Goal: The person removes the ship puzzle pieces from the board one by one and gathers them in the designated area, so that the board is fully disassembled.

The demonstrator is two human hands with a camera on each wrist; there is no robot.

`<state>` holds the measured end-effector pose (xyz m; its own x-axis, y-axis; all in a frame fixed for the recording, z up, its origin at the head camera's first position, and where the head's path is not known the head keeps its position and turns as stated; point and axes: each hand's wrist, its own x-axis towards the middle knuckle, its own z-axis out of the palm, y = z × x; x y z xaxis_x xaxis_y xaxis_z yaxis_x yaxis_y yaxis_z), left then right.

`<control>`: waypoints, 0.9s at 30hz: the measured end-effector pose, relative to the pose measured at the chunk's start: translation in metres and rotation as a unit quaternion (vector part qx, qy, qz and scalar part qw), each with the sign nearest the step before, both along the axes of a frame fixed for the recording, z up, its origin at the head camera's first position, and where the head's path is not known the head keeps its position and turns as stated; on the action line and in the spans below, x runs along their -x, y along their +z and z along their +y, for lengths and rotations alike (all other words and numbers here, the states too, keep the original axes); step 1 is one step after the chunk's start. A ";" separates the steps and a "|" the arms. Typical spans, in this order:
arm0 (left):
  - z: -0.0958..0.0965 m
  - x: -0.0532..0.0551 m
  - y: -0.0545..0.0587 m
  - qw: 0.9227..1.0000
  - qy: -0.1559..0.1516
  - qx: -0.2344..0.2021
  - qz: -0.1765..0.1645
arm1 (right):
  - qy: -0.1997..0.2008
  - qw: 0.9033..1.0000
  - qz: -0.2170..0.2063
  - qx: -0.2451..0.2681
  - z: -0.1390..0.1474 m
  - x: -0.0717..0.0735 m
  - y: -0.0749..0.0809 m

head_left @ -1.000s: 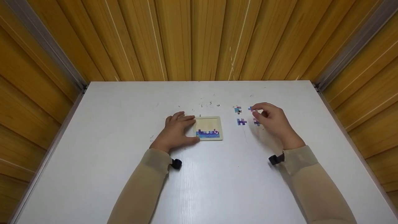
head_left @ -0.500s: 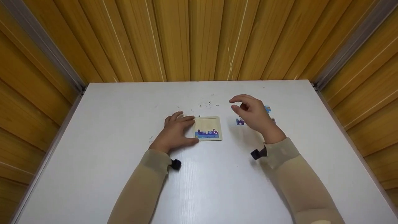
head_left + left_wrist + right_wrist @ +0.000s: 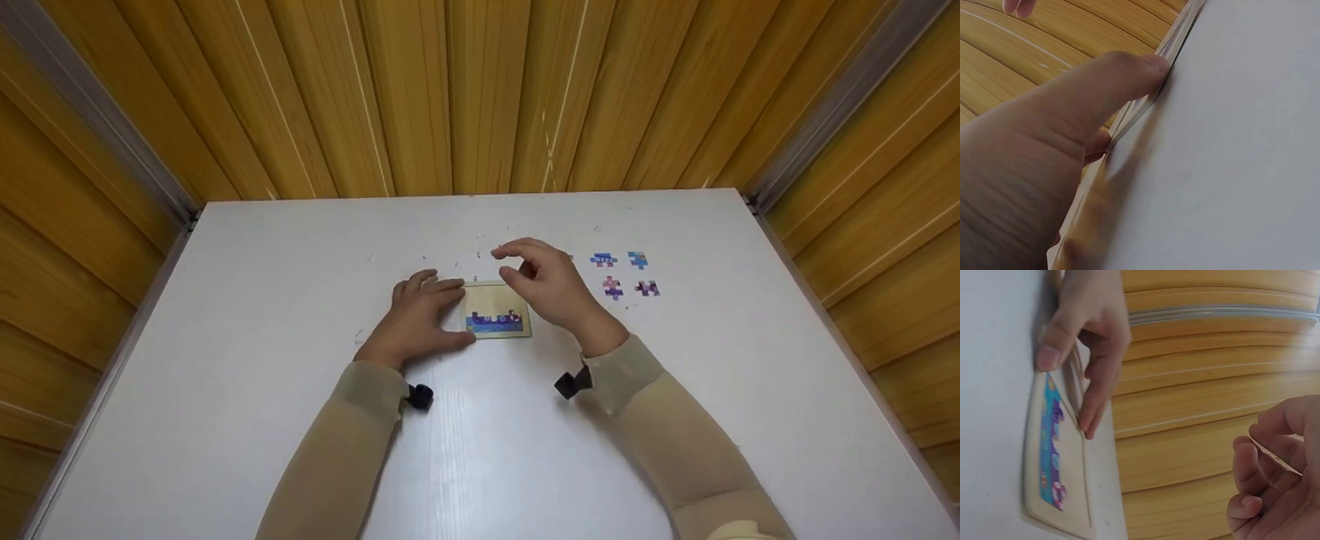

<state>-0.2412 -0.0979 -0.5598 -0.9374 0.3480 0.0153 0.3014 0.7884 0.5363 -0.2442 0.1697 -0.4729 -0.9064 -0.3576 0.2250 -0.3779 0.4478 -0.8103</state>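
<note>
A small square wooden puzzle tray (image 3: 528,319) lies on the table, with joined blue and purple puzzle pieces (image 3: 493,324) along its near side. Its upper part shows bare wood. My left hand (image 3: 414,321) holds the tray at its left side, thumb at the near corner and index finger at the far corner. Over the tray's far right corner hovers my right hand (image 3: 553,289). Its fingers are loosely curved, with a gap between thumb and index tip and nothing visible between them. In the right wrist view the right hand (image 3: 1283,467) appears apart from the tray (image 3: 1077,478).
Right of the right hand lie several loose puzzle pieces, among them a blue one (image 3: 603,259), a blue and orange one (image 3: 637,260), a pink and purple one (image 3: 613,287) and a purple one (image 3: 647,288). A yellow wood-plank wall (image 3: 420,97) rises behind the white table (image 3: 480,450).
My right hand has moved left from the loose pieces to above the tray, uncovering pieces on the right. The left hand keeps its hold on the tray.
</note>
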 end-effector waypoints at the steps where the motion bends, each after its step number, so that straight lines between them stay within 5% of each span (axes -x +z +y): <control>1: 0.000 0.000 0.000 1.000 -0.001 0.001 0.001 | 0.005 1.000 -0.007 -0.007 -0.002 -0.001 -0.004; 19: -0.003 0.002 -0.001 1.000 -0.020 0.000 0.014 | 0.039 0.993 -0.098 -0.054 -0.020 -0.002 -0.043; 27: -0.003 0.002 -0.002 1.000 -0.027 -0.003 0.016 | 0.059 0.987 -0.101 -0.110 -0.023 -0.004 -0.053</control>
<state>-0.2434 -0.1009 -0.5617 -0.9166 0.3971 0.0462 0.3595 0.7681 0.5299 -0.2404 0.1468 -0.5261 -0.8736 -0.4839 -0.0515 -0.2780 0.5833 -0.7632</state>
